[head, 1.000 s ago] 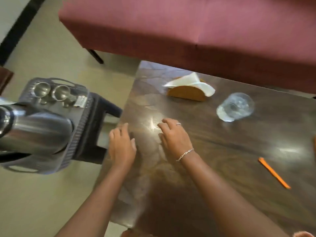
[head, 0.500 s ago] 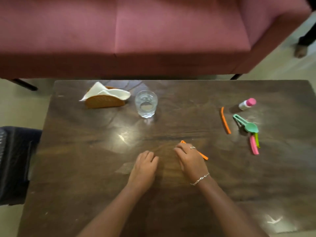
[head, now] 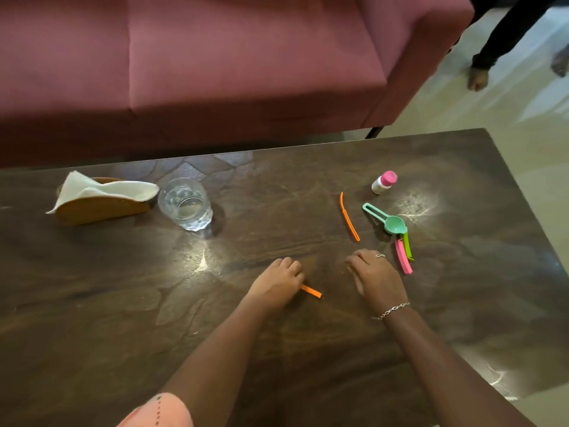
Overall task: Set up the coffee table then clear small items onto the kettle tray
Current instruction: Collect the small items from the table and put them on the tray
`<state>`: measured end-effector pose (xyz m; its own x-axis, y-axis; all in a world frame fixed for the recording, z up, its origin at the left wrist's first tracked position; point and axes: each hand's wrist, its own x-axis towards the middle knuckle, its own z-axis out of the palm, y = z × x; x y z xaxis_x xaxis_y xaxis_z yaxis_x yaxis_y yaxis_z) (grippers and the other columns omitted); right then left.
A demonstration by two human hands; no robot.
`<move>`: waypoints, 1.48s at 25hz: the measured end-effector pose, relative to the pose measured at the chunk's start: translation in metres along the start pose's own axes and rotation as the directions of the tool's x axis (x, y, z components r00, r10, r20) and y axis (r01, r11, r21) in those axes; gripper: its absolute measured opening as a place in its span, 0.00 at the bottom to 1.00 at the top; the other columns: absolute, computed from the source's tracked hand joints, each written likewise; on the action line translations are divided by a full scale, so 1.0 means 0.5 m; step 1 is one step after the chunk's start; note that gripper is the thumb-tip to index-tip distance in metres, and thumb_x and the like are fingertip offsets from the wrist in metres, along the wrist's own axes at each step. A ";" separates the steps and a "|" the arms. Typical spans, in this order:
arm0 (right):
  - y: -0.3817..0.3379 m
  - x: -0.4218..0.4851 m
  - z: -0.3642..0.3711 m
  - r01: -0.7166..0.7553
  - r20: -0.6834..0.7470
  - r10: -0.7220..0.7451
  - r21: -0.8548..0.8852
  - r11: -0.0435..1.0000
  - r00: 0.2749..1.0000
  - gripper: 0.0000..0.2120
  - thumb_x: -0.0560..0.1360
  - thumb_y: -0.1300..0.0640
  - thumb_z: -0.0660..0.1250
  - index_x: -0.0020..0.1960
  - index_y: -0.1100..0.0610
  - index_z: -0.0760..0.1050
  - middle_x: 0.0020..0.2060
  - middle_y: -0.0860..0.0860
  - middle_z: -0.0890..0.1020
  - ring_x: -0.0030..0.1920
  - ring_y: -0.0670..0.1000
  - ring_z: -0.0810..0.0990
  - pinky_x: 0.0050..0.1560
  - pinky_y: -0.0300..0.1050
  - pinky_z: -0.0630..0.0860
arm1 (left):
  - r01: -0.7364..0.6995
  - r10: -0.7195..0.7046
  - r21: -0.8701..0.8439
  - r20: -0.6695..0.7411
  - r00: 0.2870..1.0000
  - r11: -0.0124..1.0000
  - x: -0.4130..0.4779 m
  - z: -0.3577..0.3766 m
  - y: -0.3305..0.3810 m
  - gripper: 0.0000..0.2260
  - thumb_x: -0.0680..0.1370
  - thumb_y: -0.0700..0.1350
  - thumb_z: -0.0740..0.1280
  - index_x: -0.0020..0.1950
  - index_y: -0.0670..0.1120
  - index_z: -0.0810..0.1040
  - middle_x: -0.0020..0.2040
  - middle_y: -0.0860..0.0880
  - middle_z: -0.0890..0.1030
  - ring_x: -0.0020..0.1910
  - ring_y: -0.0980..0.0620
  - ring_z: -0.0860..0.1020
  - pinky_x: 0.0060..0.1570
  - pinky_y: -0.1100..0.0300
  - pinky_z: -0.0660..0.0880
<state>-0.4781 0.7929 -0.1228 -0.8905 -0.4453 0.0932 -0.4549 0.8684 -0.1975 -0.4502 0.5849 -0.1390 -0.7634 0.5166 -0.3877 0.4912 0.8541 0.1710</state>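
In the head view, the left hand (head: 277,282) is seen on the coffee table (head: 123,318), nearer than the glass (head: 185,208) and to its right. Its fingers are curled down over one end of the short orange strip (head: 311,292), which is held there; the other end sticks out flat on the wood. Half a second ago this strip was covered by the right hand (head: 376,280). That hand is now found further right of the glass, palm down, fingers loosely bent and nothing held, close to the pink clip (head: 404,257) but not touching it.

A lime green piece (head: 408,247) is laid against the clip. The green scoop (head: 386,219), the long orange strip (head: 349,217) and the small pink-capped bottle (head: 384,182) are spread well to the right of the glass. The napkin holder (head: 98,206) is set just left of the glass.

The pink sofa (head: 215,72) is seen beyond the glass. The dark stool seen earlier at the left edge is no longer framed, and a second person's foot (head: 477,78) is now shown far to the right.
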 end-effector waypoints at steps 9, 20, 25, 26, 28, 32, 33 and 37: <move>0.027 0.144 0.013 -0.216 0.080 0.211 0.065 0.974 0.974 0.04 0.68 0.67 0.70 0.43 0.63 0.77 0.40 0.60 0.79 0.41 0.63 0.78 0.37 0.51 0.74 | 0.228 -0.243 -0.223 -0.043 0.969 0.948 0.000 0.005 -0.009 0.11 0.79 0.37 0.54 0.60 0.40 0.70 0.60 0.44 0.72 0.59 0.45 0.69 0.53 0.55 0.70; 0.035 0.219 0.081 -0.481 0.182 0.487 -0.076 0.873 0.854 0.08 0.71 0.69 0.64 0.50 0.65 0.73 0.49 0.64 0.77 0.50 0.65 0.76 0.46 0.54 0.73 | 0.352 -0.549 -0.537 -0.263 0.793 0.766 -0.059 -0.030 -0.049 0.08 0.79 0.41 0.59 0.50 0.40 0.75 0.49 0.45 0.76 0.47 0.47 0.74 0.43 0.54 0.73; 0.015 0.204 0.066 -0.501 0.045 0.500 0.055 0.863 0.865 0.10 0.68 0.72 0.62 0.48 0.67 0.76 0.46 0.67 0.78 0.47 0.67 0.76 0.44 0.56 0.72 | 0.322 -0.600 -0.613 -0.321 0.733 0.721 -0.105 -0.025 -0.069 0.05 0.77 0.40 0.63 0.46 0.40 0.77 0.44 0.45 0.77 0.42 0.47 0.75 0.37 0.56 0.70; 0.002 0.198 0.061 -0.475 0.019 0.475 0.075 0.877 0.880 0.10 0.68 0.72 0.63 0.48 0.67 0.76 0.45 0.67 0.79 0.47 0.67 0.76 0.44 0.56 0.72 | 0.321 -0.612 -0.622 -0.331 0.718 0.714 -0.114 -0.022 -0.075 0.04 0.76 0.39 0.64 0.44 0.40 0.77 0.43 0.45 0.77 0.40 0.47 0.75 0.36 0.56 0.71; -0.042 0.182 0.055 -0.398 -0.023 0.403 0.114 0.910 0.915 0.11 0.67 0.73 0.64 0.48 0.66 0.77 0.44 0.66 0.79 0.44 0.67 0.77 0.43 0.56 0.73 | 0.324 -0.642 -0.647 -0.340 0.688 0.690 -0.146 -0.017 -0.092 0.03 0.75 0.39 0.65 0.42 0.40 0.76 0.41 0.45 0.77 0.38 0.47 0.75 0.35 0.54 0.73; -0.192 0.155 0.059 -0.238 -0.085 0.261 0.216 0.947 0.962 0.11 0.65 0.74 0.66 0.45 0.64 0.79 0.40 0.63 0.81 0.40 0.65 0.79 0.40 0.52 0.74 | 0.351 -0.715 -0.696 -0.335 0.614 0.627 -0.237 -0.009 -0.135 0.00 0.73 0.37 0.67 0.43 0.41 0.77 0.42 0.44 0.77 0.39 0.47 0.75 0.36 0.55 0.72; -0.235 0.150 0.062 -0.199 -0.112 0.229 0.230 0.953 0.967 0.10 0.65 0.73 0.65 0.44 0.64 0.79 0.39 0.62 0.81 0.39 0.63 0.79 0.39 0.49 0.73 | 0.357 -0.736 -0.708 -0.338 0.587 0.610 -0.264 -0.005 -0.147 0.00 0.73 0.37 0.67 0.43 0.41 0.77 0.41 0.45 0.78 0.39 0.47 0.76 0.36 0.56 0.71; -0.430 0.144 0.079 -0.016 -0.150 0.069 0.325 0.945 0.986 0.12 0.67 0.62 0.58 0.43 0.62 0.79 0.37 0.58 0.81 0.40 0.50 0.72 0.38 0.42 0.64 | 0.402 -0.826 -0.755 -0.320 0.464 0.518 -0.412 0.035 -0.202 0.08 0.71 0.45 0.60 0.41 0.43 0.76 0.39 0.46 0.78 0.37 0.46 0.77 0.35 0.56 0.72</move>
<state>-0.4441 0.5658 -0.1122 -0.9105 -0.3468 0.2251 -0.4134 0.7573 -0.5056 -0.3354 0.3911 -0.0921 -0.8943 -0.4464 -0.0314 -0.3688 0.6955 0.6166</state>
